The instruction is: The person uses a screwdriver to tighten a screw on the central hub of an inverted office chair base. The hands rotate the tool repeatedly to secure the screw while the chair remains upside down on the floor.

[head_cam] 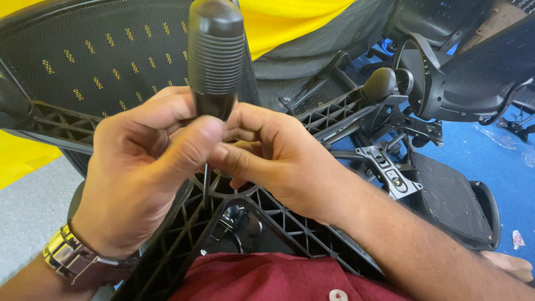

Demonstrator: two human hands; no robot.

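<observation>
The left hand (142, 173) is raised at centre, fingers curled and thumb pressed forward against the right hand (273, 153). The right hand's fingers are bent inward, thumb met by the left's. Both forearms are angled up from below; a watch is worn on the left wrist.

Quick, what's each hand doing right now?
Left hand: closed around the lower end of the screwdriver.
Right hand: closed, fingertips pinching the screwdriver just below its handle.
</observation>
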